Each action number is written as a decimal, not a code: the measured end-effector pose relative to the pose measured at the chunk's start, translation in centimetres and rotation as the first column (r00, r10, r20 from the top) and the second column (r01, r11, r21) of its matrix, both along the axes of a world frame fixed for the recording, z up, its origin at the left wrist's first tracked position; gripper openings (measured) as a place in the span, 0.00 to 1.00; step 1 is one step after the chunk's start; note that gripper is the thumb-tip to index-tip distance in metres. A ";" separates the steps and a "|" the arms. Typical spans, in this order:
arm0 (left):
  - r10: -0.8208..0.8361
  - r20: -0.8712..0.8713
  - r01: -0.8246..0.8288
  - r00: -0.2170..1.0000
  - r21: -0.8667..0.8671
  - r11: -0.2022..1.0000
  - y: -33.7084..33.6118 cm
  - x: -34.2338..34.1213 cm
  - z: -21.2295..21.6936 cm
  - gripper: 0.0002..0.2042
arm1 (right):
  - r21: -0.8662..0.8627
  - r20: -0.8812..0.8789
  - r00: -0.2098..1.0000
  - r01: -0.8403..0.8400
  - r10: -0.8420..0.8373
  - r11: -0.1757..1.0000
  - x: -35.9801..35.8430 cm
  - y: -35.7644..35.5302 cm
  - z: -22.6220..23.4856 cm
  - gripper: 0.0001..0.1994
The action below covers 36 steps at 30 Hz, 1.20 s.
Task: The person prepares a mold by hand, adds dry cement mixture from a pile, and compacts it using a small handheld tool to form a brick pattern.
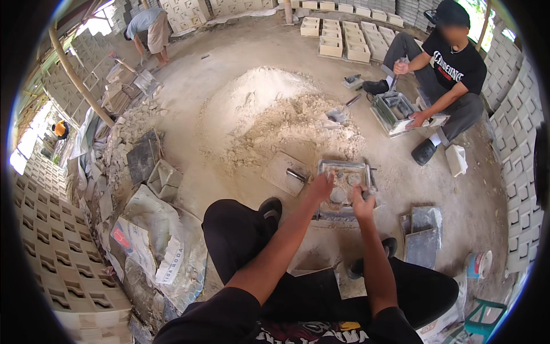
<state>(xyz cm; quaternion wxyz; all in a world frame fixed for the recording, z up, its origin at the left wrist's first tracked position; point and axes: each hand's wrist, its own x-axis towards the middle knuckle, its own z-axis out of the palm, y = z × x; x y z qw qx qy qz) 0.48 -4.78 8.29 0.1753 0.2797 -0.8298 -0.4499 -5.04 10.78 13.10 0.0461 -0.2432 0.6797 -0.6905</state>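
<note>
The metal block mould [344, 182] sat on the dirt floor [229, 86] between the person's feet, beside the heap of mix [275, 109], within easy reach, the left hand [322, 186] pressing its near rim with loose fingers while the right hand [362, 199] was clenched around a small tool over the fill.

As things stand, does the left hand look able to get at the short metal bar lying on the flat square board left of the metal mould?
Probably yes: the left hand rests at the mould's left edge, the bar lies just beside it, nothing between.
</note>
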 end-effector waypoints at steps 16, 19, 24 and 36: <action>-0.297 -0.132 0.212 0.946 -0.441 0.872 1.3 0.3 -5.4 0.22 | 0.014 0.169 0.981 -0.098 0.095 0.995 0.6 1.4 3.2 0.14; -0.363 -0.071 0.235 0.929 -0.644 0.728 0.3 1.3 -7.0 0.21 | 0.104 0.135 0.982 -0.149 0.135 0.983 -0.5 1.9 2.7 0.13; -0.341 0.289 0.414 0.895 -0.250 0.875 2.0 0.7 -5.1 0.25 | 0.061 0.045 0.998 -0.045 0.042 0.997 -1.8 1.5 2.7 0.14; -0.349 0.459 0.506 0.817 -0.278 0.817 4.4 3.0 -5.3 0.31 | -0.041 0.134 0.990 -0.048 0.053 0.998 -2.2 1.3 1.2 0.13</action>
